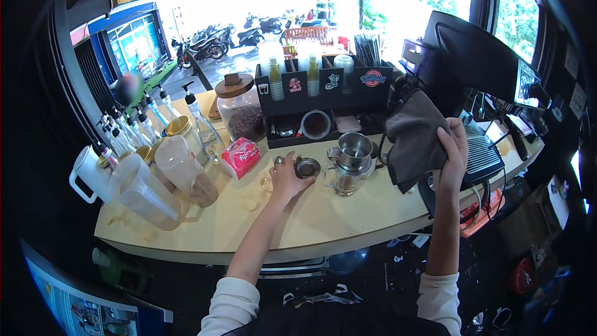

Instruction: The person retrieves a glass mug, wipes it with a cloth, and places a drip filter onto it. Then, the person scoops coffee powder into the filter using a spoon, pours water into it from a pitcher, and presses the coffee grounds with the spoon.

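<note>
We're at a pale, smooth, curved counter [292, 221] in a dim room open to bright parking, and the right hand [453, 152] has a soft dark grey cloth [418, 140] pinched by its upper right side, hanging over the counter's right part, long axis slanting down and left. The left hand [290, 179] is spread around a small round metal lid [307, 168], beside the glossy pink packet [240, 157].

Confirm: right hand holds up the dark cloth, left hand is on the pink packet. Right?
The left part is wrong. The head view shows the left hand at the small round metal piece; the pink packet lies apart from it. The right hand does hold up the dark cloth.
</note>
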`<state>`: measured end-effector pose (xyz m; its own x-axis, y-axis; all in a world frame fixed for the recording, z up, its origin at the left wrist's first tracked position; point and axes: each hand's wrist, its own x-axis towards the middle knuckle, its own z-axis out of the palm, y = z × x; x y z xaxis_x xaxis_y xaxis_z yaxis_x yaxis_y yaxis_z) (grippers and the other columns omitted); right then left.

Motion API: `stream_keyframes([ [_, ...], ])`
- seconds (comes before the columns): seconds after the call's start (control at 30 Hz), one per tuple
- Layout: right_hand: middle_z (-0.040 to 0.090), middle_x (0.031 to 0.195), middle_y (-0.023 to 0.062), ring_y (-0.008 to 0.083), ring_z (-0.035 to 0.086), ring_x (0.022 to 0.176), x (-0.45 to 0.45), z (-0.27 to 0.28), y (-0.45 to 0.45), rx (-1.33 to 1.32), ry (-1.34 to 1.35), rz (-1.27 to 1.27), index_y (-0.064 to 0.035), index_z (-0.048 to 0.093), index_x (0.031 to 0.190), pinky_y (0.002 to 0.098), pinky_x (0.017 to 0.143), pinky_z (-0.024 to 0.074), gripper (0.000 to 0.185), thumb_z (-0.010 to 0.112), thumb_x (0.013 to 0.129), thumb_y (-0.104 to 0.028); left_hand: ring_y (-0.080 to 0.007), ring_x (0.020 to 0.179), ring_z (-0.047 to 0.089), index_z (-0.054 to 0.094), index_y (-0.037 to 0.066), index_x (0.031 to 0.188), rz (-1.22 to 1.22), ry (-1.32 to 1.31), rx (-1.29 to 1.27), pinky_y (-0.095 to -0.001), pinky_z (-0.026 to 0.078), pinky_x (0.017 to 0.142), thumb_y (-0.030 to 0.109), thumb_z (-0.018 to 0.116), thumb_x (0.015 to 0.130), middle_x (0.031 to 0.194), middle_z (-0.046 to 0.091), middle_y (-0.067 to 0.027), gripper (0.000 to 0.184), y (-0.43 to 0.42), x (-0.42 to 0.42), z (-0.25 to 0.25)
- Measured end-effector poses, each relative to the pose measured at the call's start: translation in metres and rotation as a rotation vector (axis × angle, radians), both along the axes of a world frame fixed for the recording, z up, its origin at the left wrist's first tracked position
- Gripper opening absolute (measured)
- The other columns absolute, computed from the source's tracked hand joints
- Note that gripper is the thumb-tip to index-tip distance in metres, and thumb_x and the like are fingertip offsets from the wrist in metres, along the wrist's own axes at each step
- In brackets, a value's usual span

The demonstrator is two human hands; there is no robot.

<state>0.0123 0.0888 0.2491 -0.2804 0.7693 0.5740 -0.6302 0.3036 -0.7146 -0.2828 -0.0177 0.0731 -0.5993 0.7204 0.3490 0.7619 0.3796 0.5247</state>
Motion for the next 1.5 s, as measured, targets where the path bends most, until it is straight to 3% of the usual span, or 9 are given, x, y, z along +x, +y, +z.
stream_keyframes([
  [0.1,0.059,0.089,0.0038,0.0064,0.055,0.081,-0.02,0.01,-0.024,0.054,-0.045,0.079,-0.0037,0.048,0.096,0.0204,0.075,0.0415,0.012,0.054,0.087,-0.004,-0.0301,0.117,0.05,0.035,0.003,0.138,0.025,0.009,-0.129,-0.0461,0.03,0.102,0.045,0.082,0.06,0.123,0.056,-0.016,0.101,-0.007,0.003,0.01],
  [0.2,0.059,0.092,0.0036,0.0076,0.054,0.084,-0.05,-0.001,-0.043,0.093,-0.168,0.183,-0.005,0.049,0.097,0.0217,0.077,0.0414,0.015,0.058,0.086,-0.006,-0.0279,0.126,0.044,0.028,0.003,0.142,-0.271,-0.401,0.325,-0.0445,0.03,0.105,0.05,0.074,0.071,0.137,0.044,-0.0188,0.097,-0.029,-0.001,0.01],
  [0.3,0.059,0.092,0.003,0.0078,0.054,0.086,-0.097,-0.024,-0.065,0.055,-0.31,0.373,-0.0068,0.049,0.099,0.023,0.077,0.0417,0.016,0.059,0.087,-0.008,-0.0247,0.129,0.042,0.019,0.004,0.146,-0.852,-1.244,0.778,-0.0394,0.036,0.103,0.049,0.055,0.089,0.143,0.036,-0.0151,0.081,-0.074,-0.001,0.027],
  [0.4,0.059,0.091,0.0015,0.0059,0.053,0.086,-0.154,-0.062,-0.083,-0.005,-0.319,0.549,-0.0067,0.05,0.099,0.0231,0.076,0.0416,0.013,0.057,0.089,-0.011,-0.0212,0.124,0.046,0.02,0.005,0.146,-0.877,-1.121,0.754,-0.0342,0.041,0.099,0.035,0.058,0.091,0.142,0.039,-0.0124,0.073,-0.126,-0.001,0.051],
  [0.53,0.061,0.091,0.0053,0.0111,0.057,0.084,-0.213,-0.12,-0.071,0.063,-0.54,0.532,-0.0035,0.055,0.097,0.0265,0.075,0.0437,0.014,0.058,0.089,-0.014,-0.0169,0.109,0.056,0.047,0.001,0.132,-0.284,-0.991,0.812,-0.0298,0.047,0.091,0.008,0.062,0.085,0.122,0.056,-0.0125,0.049,-0.171,-0.012,0.054],
  [0.63,0.059,0.094,0.0178,0.0323,0.06,0.089,-0.237,-0.152,-0.061,0.649,-0.923,0.128,0.0012,0.063,0.096,0.0409,0.075,0.0493,0.021,0.059,0.085,-0.016,-0.0162,0.103,0.059,0.055,0.001,0.122,-0.144,-1.026,0.842,-0.029,0.048,0.09,0.007,0.061,0.086,0.114,0.06,-0.0111,0.038,-0.197,-0.021,0.047],
  [0.77,0.058,0.097,0.0162,0.0332,0.06,0.089,-0.245,-0.174,-0.067,0.874,-1.199,0.0,0.0011,0.063,0.093,0.0422,0.079,0.0496,0.019,0.056,0.085,-0.015,-0.0146,0.101,0.058,0.057,0.002,0.119,-0.098,-0.982,0.906,-0.0271,0.048,0.087,0.007,0.06,0.087,0.11,0.061,-0.0091,0.033,-0.214,-0.03,0.046],
  [1.4,0.052,0.105,0.0152,0.0308,0.059,0.095,-0.214,-0.18,-0.043,0.983,-1.349,-0.174,0.0005,0.061,0.093,0.0462,0.076,0.0521,0.022,0.056,0.085,-0.019,-0.0101,0.091,0.056,0.058,0.003,0.115,-0.378,-0.609,0.556,-0.0262,0.043,0.084,0.015,0.064,0.086,0.095,0.061,-0.0022,0.032,-0.12,-0.017,0.074],
  [1.5,0.052,0.107,0.0166,0.0313,0.058,0.099,-0.217,-0.176,-0.049,0.912,-1.346,-0.279,0.0009,0.058,0.099,0.0461,0.077,0.0519,0.024,0.055,0.086,-0.019,-0.0189,0.104,0.055,0.046,0.002,0.128,-0.241,-0.36,0.419,-0.0313,0.043,0.091,0.016,0.068,0.083,0.107,0.059,-0.0101,0.052,-0.109,-0.041,0.052],
])
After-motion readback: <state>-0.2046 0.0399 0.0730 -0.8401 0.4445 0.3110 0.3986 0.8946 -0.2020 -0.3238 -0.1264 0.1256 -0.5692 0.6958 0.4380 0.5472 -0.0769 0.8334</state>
